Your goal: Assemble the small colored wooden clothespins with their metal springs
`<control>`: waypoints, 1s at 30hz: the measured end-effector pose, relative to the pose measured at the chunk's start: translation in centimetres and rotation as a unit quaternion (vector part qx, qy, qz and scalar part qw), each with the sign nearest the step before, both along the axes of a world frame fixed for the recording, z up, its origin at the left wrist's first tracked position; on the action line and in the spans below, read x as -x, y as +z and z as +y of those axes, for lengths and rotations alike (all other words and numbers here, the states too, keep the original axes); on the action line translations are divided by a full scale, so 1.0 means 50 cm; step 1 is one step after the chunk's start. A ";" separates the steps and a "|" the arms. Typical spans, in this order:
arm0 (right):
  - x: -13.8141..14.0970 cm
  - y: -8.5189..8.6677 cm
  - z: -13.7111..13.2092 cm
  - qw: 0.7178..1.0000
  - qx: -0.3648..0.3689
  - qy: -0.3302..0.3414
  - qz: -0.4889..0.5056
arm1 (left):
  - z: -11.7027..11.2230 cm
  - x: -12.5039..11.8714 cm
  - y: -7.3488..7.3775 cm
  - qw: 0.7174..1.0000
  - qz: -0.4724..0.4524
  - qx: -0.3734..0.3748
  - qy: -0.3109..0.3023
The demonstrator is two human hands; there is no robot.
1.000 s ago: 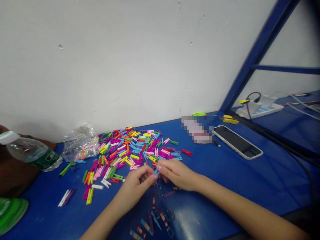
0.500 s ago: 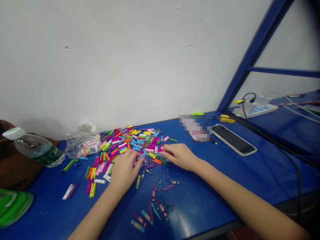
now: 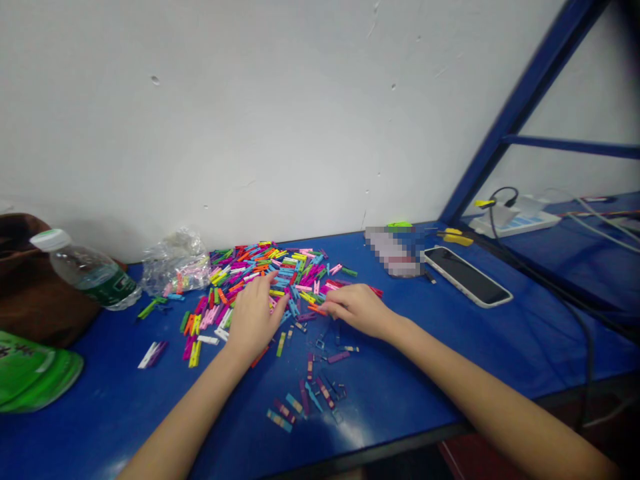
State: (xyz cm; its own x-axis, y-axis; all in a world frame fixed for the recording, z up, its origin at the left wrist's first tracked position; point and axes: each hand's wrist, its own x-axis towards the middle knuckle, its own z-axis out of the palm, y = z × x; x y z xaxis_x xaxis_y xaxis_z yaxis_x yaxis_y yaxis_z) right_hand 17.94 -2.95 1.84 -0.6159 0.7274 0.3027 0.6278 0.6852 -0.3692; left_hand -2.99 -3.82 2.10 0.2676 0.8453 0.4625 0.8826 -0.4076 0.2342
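Lots of Bright Colors

One left hand (image 3: 257, 313), fingers spread, is over a pile of clothespins (image 3: 286, 273). They lie under and past it, pink, yellow, blue, too many to count. One right hand (image 3: 357, 309) is at the pile's right, fingertips bunched; I can't tell if they hold any. One phone (image 3: 469, 277) lies farther right.

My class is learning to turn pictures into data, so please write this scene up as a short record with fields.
Surface: blue table against a pale wall
Pile: many-coloured clothespins
Left: left hand over the pile, thumb and fingers apart
Right: right hand at the pile's near right edge, beside an orange clothespin; its grip is unclear
Loose parts: clothespin pieces nearer the person
Far left: bottle, clear plastic bag
Far right: phone
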 end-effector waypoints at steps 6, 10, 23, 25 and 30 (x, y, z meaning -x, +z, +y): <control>0.044 -0.003 -0.050 0.992 -0.044 0.102 0.060 | 0.005 0.009 0.001 1.000 0.022 -0.007 0.011; 0.058 0.004 -0.073 0.984 -0.031 0.169 0.055 | 0.019 0.026 0.001 0.998 0.025 -0.026 0.044; 0.045 0.012 -0.074 0.974 0.012 0.226 -0.014 | 0.027 0.031 -0.011 0.997 0.039 -0.032 0.059; 0.046 0.011 -0.073 0.973 0.008 0.232 -0.015 | 0.026 0.030 -0.011 0.998 0.042 -0.025 0.051; 0.048 0.006 -0.069 0.972 -0.011 0.233 -0.038 | 0.025 0.028 -0.012 0.998 0.039 -0.022 0.046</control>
